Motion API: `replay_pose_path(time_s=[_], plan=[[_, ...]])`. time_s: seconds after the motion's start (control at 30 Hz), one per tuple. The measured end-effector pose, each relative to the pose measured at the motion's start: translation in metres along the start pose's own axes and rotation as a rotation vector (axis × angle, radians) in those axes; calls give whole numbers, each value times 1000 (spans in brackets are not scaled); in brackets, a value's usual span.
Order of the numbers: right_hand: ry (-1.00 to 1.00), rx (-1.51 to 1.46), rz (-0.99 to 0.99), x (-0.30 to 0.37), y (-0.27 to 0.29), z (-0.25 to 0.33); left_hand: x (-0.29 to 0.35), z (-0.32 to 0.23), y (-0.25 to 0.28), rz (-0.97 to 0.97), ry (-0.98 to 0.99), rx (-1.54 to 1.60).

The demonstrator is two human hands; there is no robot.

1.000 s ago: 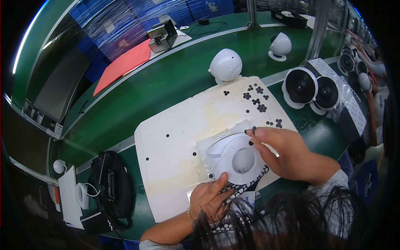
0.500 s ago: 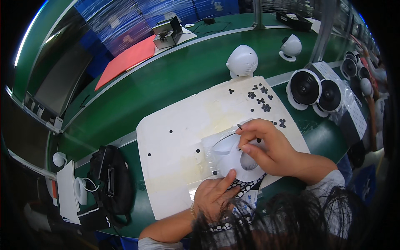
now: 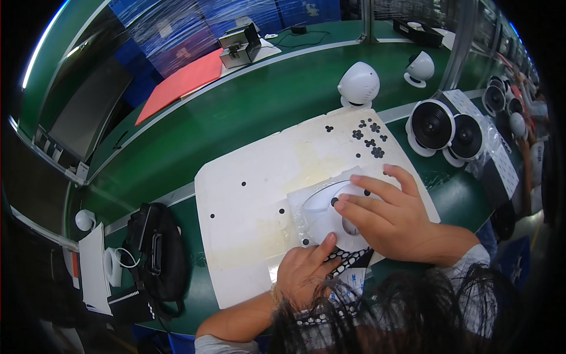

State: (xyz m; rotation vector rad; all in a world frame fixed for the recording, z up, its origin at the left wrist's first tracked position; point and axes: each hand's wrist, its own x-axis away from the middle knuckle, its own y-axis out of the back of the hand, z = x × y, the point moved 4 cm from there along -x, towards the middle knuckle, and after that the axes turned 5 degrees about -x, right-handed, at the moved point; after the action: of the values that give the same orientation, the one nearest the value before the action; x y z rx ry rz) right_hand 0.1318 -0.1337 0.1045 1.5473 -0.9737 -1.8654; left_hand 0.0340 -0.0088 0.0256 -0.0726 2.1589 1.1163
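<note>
A white rounded plastic housing (image 3: 321,219) with a round opening lies on a clear plastic bag (image 3: 295,203) on the pale board. My right hand (image 3: 395,218) is over its right side, fingers spread. One fingertip touches or nearly touches a small black round pad (image 3: 335,202) on the housing. Another black pad (image 3: 367,193) shows between the fingers. My left hand (image 3: 303,271) lies at the housing's near edge with its index finger stretched against it. Beside those fingers is a black sheet with white dots (image 3: 349,261), partly hidden by hair.
The pale board (image 3: 236,248) carries several loose black pads, some in clusters (image 3: 377,153). Beyond it stands a white round device (image 3: 359,84); two black-faced ones (image 3: 432,124) are at right. A black bag (image 3: 159,259) sits at left, and a red sheet (image 3: 183,82) lies farther back.
My right hand's pinch has loosened and its fingers have spread. A black pad now shows on the housing at its fingertip. My left hand has stayed nearly in place.
</note>
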Motion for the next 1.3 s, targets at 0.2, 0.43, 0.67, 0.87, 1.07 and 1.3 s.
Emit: replay_pose_path(time_s=[0.2, 0.43, 0.67, 0.87, 1.07, 1.3], plan=[[-209, -394, -5, 24, -4, -14, -5, -2, -1, 53, 73, -25], [-272, -574, 105, 25, -15, -6, -10, -1, 3, -57, 34, -68], [-213, -472, 53, 31, -17, -3, -12, -2, 2, -95, 22, -67], [-24, 80, -96, 47, -7, 13, -10, 1, 2, -119, 36, -71], [-60, -187, -146, 56, -17, 6, -12, 0, -1, -111, 38, -68], [1, -260, -307, 62, -6, 4, -10, 0, -1, -95, 59, -96]])
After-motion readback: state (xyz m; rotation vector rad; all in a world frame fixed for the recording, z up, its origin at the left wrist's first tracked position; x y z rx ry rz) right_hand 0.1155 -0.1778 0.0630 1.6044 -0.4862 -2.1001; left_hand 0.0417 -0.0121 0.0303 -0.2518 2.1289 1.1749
